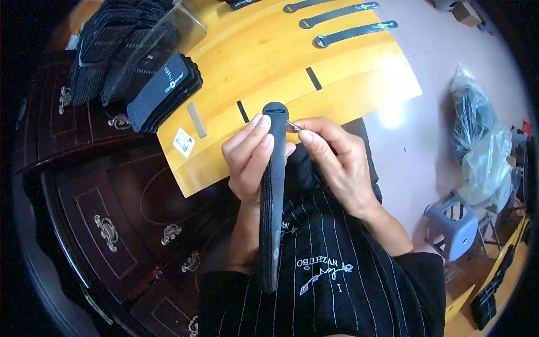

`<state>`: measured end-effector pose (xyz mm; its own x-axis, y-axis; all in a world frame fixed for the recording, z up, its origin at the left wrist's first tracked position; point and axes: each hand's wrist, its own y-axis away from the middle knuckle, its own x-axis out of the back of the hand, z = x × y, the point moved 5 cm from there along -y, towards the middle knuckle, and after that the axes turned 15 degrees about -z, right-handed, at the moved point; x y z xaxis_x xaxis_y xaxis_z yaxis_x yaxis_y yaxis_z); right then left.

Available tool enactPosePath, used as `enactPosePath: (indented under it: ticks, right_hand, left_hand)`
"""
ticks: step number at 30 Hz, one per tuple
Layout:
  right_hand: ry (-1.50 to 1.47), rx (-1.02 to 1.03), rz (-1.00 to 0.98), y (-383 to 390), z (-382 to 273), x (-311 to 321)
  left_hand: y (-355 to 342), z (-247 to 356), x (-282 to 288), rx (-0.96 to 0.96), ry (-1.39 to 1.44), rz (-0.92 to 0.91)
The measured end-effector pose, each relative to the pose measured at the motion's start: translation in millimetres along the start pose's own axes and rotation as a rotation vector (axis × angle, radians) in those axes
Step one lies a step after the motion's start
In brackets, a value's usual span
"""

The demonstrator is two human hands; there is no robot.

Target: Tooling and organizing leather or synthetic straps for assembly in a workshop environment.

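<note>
The left hand point(247, 157) is clamped on the black strap point(276, 174) just below its slotted head point(275, 110), by the near side of the desk point(252, 62); that grip should be firm and square so the head does not twist. To the right, the right hand point(339, 160) pinches a small metal piece point(293, 126) beside the strap's right edge, where short, light moves clear of the left hand would serve best.
</note>
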<state>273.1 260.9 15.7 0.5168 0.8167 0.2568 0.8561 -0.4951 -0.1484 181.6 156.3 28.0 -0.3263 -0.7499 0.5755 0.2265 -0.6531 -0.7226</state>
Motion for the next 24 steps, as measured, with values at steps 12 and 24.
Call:
enactPosePath:
  ticks: [12,24]
  right_hand:
    - [0.066,-0.049,-0.112,-3,13,-2]
    - [0.333,0.128,-0.083,-10,10,14]
  left_hand:
    - [5,-7,-3,-0.015,0.016,-0.060]
    - [2,-7,-8,0.024,0.036,-0.138]
